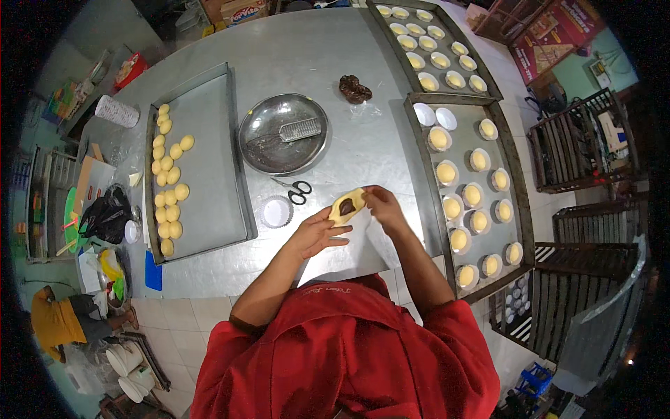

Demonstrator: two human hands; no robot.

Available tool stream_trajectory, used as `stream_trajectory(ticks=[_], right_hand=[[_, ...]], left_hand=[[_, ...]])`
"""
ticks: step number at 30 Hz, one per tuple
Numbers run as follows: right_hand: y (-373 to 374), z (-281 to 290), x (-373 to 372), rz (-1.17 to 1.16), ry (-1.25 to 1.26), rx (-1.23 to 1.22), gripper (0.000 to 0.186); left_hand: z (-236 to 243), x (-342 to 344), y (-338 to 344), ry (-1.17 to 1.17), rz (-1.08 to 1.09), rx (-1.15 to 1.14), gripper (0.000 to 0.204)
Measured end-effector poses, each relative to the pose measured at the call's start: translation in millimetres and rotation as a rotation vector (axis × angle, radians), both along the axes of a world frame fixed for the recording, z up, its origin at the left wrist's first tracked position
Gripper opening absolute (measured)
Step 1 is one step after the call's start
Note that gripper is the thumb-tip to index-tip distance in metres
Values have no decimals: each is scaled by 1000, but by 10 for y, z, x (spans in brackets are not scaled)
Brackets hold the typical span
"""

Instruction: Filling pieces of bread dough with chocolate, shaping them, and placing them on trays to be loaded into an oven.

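A flattened piece of yellow dough (pixel 339 216) with a dark brown chocolate filling (pixel 347 207) on it is stretched between my hands. My left hand (pixel 317 232) holds its near left side, the fingers under and along it. At the far right edge, my right hand (pixel 384 208) pinches the dough. Close to my left hand lie a white paper baking cup (pixel 276 211) and black-handled scissors (pixel 300 192). Beyond them is a round metal bowl (pixel 265 164) with a metal grater (pixel 300 130) in it. A lump of dark brown filling (pixel 355 89) rests on plastic farther back.
To the left, a metal tray (pixel 209 153) carries several dough balls (pixel 167 177). Two trays on the right (pixel 492 202) (pixel 440 35) hold dough balls in paper cups. Paper cups are stacked (pixel 116 112) at the back left. Slatted racks (pixel 586 143) stand right; a person (pixel 66 318) is at lower left.
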State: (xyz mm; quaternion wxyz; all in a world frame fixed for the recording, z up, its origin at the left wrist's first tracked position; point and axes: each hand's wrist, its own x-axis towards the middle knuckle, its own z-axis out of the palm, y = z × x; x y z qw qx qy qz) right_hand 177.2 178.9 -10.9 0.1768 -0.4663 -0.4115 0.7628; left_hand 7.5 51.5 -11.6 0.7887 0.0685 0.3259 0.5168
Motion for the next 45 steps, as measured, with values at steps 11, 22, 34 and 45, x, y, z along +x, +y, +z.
stream_trajectory(ticks=[11,22,34,45], right_hand=[[-328,237,-235,104,-125,1483,50],[-316,-32,-444,-21,-178,1035,25],[-227,-160,-463,172,-531,1184,39],[-38,-405,-410,82,-11,641,24]], left_hand=[[215,-63,200,-215,115,195,60],[8,10,206,1745,167,354,41],[-195,-79,144,1546,332,364,17],[-32,-128,181,1648,118,418,36]])
